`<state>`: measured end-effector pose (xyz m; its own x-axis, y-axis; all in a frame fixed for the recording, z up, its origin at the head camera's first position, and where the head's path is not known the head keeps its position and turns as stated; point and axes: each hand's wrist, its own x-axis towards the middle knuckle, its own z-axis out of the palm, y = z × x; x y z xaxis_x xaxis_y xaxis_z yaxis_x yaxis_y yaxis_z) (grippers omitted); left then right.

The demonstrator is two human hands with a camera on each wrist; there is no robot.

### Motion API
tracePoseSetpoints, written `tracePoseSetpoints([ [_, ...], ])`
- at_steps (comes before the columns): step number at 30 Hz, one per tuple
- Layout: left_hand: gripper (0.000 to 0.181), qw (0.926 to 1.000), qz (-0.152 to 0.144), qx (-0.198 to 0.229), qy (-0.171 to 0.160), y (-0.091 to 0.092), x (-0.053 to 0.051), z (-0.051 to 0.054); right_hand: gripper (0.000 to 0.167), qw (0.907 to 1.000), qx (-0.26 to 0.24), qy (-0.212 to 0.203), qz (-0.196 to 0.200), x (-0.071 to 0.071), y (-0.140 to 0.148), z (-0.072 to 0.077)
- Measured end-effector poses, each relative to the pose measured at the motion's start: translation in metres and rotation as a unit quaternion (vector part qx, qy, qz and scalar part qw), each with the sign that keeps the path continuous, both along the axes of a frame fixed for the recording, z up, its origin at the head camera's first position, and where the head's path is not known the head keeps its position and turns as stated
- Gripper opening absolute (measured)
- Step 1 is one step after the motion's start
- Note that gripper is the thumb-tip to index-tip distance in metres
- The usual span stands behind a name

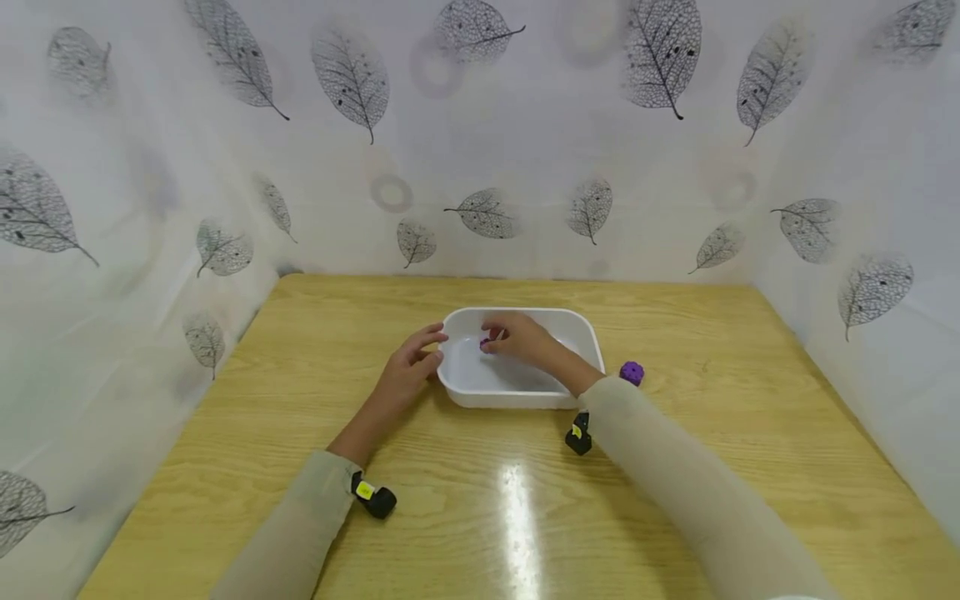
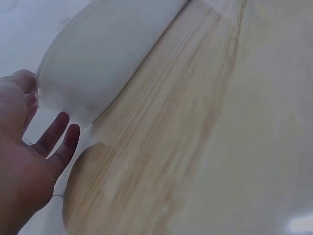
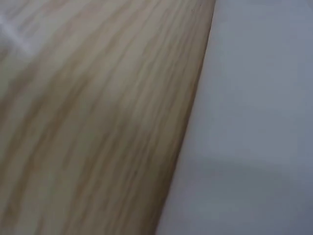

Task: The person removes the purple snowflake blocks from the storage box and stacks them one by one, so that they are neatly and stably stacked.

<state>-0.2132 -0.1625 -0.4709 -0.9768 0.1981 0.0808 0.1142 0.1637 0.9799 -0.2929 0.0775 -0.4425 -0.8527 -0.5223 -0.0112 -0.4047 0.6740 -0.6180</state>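
Note:
A white rectangular plastic basin (image 1: pixel 517 400) stands on the wooden table. Inside it, toward the left, my right hand (image 1: pixel 521 337) pinches a small purple piece (image 1: pixel 485 345) between thumb and fingers, which partly cover it. My left hand (image 1: pixel 414 362) is at the basin's left end, with loosely bent fingers touching or nearly touching its rim. In the left wrist view, the left hand (image 2: pixel 29 156) has spread fingers beside the basin wall (image 2: pixel 102 54). Only the basin's side (image 3: pixel 244 117) and tabletop appear in the right wrist view; the right hand is out of that view.
A purple flower-shaped piece (image 1: pixel 632 372) lies on the table (image 1: pixel 465 517) just right of the basin. White curtains (image 1: pixel 510 150) printed with grey leaves hang behind and on both sides. A black wrist device (image 1: pixel 375 497) is on each sleeve cuff.

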Motion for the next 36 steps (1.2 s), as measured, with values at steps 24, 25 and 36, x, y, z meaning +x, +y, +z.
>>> tracePoseSetpoints([
  [24,0.039,0.9998,-0.007,0.006,-0.015,0.002,-0.001,0.005,0.032,0.9961,0.079,-0.014,-0.035,0.001,0.004,-0.01],
  [25,0.039,0.9998,-0.009,0.007,-0.014,0.002,0.002,0.009,0.031,0.9961,0.08,-0.013,-0.036,0.001,0.004,-0.011],
  [36,0.037,0.9999,-0.009,0.002,-0.014,0.003,0.01,0.022,0.032,0.9952,0.091,-0.017,-0.031,0.005,0.0,-0.009],
])
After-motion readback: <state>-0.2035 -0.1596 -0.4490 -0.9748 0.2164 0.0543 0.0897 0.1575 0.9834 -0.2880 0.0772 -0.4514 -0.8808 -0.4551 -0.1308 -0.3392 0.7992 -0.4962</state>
